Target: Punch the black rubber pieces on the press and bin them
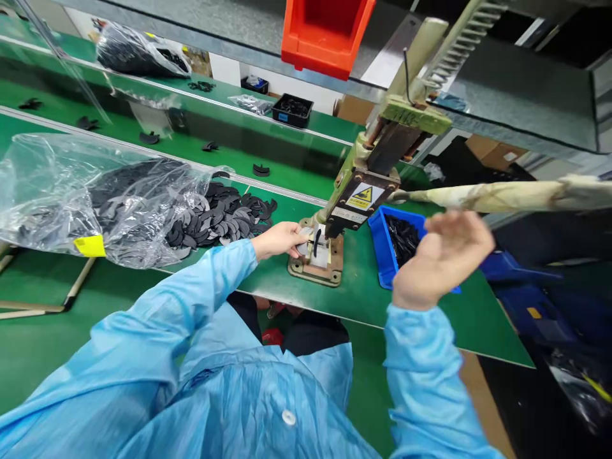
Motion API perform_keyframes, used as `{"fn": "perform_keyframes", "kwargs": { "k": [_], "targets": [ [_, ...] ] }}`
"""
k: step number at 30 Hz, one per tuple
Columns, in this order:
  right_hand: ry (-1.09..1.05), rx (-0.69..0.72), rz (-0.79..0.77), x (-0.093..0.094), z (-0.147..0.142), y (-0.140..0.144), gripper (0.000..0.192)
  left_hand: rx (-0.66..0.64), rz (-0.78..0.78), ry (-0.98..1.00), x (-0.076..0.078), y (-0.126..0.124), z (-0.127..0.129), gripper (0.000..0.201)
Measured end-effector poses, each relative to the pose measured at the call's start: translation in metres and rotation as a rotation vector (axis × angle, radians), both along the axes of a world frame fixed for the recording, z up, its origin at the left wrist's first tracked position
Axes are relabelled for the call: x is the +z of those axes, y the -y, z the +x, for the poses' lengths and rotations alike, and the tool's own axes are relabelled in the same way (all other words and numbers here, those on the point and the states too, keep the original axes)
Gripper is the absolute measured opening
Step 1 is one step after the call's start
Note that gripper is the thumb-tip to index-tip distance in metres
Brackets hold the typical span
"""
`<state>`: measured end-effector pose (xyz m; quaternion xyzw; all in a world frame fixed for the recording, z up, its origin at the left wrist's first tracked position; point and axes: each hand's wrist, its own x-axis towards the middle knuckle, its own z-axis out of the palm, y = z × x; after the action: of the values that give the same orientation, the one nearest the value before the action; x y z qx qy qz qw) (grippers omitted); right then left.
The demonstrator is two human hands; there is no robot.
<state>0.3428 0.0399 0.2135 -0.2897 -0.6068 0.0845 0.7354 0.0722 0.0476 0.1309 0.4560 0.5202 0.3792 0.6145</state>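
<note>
press (pixel 335 245) on table (pixel 430 325) | parts pile (pixel 224 217) left of press | bag (pixel 71 197) left of pile | tray (pixel 382 245) right of press | belt (pixel 157 137) behind | bin (pixel 325 32) above

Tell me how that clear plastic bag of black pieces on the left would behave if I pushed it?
The clear plastic bag looks thin and crumpled, so it would probably buckle rather than slide as one body. Its mouth lies open beside the spilled black pieces, so more would likely slip out. The flat pieces overlap loosely and should shift easily.
</note>
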Motion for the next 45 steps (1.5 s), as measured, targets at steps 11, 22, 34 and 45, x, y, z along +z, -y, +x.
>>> {"fn": "perform_keyframes", "kwargs": {
  "k": [11,22,34,45],
  "targets": [
    [0.186,0.364,-0.573,-0.141,-0.065,0.064,0.023,-0.171,0.159,0.093,0.029,0.081,0.002,0.047],
    [0.367,0.281,-0.528,-0.130,-0.057,0.079,0.014,-0.285,0.038,0.115,0.028,0.073,-0.002,0.050],
    [0.672,0.267,-0.357,-0.113,-0.040,0.073,0.014,-0.137,0.636,-0.514,0.036,0.088,0.004,0.033],
    [0.601,0.312,-0.289,-0.118,-0.037,0.080,0.010,-0.224,0.358,-0.186,0.019,0.078,0.009,0.040]
  ]
}}
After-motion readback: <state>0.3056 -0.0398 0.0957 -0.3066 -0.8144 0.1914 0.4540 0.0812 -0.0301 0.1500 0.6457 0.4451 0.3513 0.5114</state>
